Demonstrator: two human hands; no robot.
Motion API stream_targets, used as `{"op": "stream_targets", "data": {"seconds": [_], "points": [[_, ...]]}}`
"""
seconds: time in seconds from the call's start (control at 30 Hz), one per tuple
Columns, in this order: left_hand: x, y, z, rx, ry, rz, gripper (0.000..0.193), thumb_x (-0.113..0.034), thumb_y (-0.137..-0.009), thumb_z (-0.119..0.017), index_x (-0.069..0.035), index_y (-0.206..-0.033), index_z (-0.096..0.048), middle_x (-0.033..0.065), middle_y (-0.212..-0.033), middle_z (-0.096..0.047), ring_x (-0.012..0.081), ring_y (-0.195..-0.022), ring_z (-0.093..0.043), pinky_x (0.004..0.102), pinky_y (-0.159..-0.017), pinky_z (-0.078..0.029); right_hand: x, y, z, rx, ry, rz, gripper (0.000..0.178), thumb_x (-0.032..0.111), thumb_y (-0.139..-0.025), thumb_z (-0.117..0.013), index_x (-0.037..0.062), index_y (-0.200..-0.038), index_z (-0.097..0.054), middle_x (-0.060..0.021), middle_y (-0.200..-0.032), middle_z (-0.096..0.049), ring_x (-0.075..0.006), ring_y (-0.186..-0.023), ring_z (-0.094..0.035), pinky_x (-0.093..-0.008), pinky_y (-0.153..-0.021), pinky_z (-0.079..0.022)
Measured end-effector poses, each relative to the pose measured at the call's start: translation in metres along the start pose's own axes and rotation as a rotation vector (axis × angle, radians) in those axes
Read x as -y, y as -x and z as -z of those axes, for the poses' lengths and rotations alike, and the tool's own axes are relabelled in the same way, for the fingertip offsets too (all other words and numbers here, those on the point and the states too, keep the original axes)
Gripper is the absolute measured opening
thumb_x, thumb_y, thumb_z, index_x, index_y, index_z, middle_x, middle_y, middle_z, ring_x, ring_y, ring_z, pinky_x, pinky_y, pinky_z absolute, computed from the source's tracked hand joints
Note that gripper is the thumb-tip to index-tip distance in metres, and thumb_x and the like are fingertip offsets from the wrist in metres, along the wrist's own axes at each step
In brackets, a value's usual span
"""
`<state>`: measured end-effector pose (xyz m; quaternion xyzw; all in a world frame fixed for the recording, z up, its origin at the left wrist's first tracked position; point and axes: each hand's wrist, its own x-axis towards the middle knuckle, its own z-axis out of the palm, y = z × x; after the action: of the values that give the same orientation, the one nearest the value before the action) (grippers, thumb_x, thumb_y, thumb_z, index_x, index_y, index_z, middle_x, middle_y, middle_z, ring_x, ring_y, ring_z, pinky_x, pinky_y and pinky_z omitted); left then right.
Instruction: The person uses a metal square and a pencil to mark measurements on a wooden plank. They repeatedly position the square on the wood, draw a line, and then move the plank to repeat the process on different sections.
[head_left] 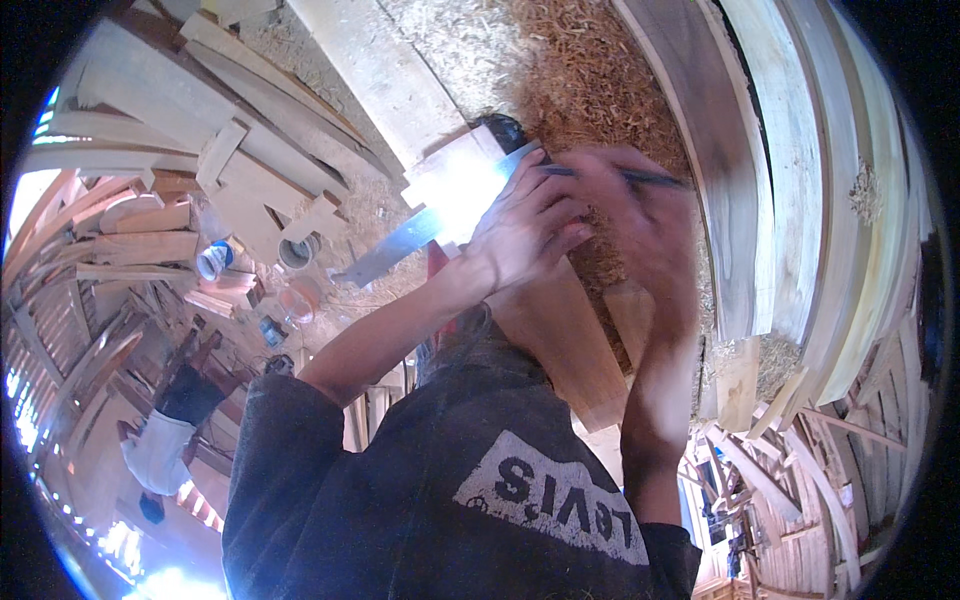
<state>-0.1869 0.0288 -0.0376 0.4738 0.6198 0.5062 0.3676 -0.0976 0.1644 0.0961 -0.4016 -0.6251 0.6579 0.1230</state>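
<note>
A long, bright metal blade, perhaps a saw's, slants across a pale wood block at the centre, where strong glare washes out part of it. My left hand lies over the blade's right end with fingers bent against it; the glare hides some of the contact. Blurred by motion, my right hand is closed around a thin dark rod that looks like a file. The rod sticks out on both sides of that hand, and one end reaches my left fingers. Below my hands is a flat wooden board.
Long curved planks are stacked at the right. Brown shavings cover the ground ahead. Boards and offcuts lie at the left, near a white and blue can. Another person is at the far left.
</note>
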Motion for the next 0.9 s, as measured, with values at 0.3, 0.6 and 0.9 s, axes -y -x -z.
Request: {"op": "stream_targets", "data": {"seconds": [0.3,0.6,0.9], "points": [[0.008,0.014,-0.005,0.132,0.204,0.129,0.046,-0.029,-0.108,-0.050,-0.011,-0.150,-0.042,0.0113,-0.140,-0.057,0.0279,-0.139,-0.051,0.0492,-0.119,-0.041,-0.030,-0.064,-0.080,0.374,0.764,0.251,0.036,0.041,-0.098,-0.064,0.0080,-0.095,-0.077,-0.0202,-0.087,-0.075,-0.0422,-0.086,-0.074,-0.0501,-0.078,-0.058],[0.054,0.047,-0.023,0.156,0.795,0.350,0.055,-0.031,-0.107,-0.056,-0.010,-0.155,-0.039,0.0149,-0.149,-0.054,0.0289,-0.139,-0.052,0.0456,-0.118,-0.043,-0.010,-0.055,-0.087,0.408,0.840,0.212,0.036,0.043,-0.098,-0.065,0.0112,-0.106,-0.079,-0.0201,-0.093,-0.076,-0.0434,-0.090,-0.074,-0.0516,-0.085,-0.058],[0.009,0.014,-0.012,-0.058,0.697,0.210,0.052,-0.026,-0.110,-0.050,-0.011,-0.158,-0.037,0.0103,-0.150,-0.054,0.0241,-0.146,-0.045,0.0421,-0.125,-0.036,-0.013,-0.062,-0.104,0.488,0.846,0.294,0.037,0.038,-0.096,-0.066,0.0035,-0.102,-0.078,-0.0222,-0.092,-0.076,-0.0430,-0.090,-0.075,-0.0528,-0.086,-0.060]]}}
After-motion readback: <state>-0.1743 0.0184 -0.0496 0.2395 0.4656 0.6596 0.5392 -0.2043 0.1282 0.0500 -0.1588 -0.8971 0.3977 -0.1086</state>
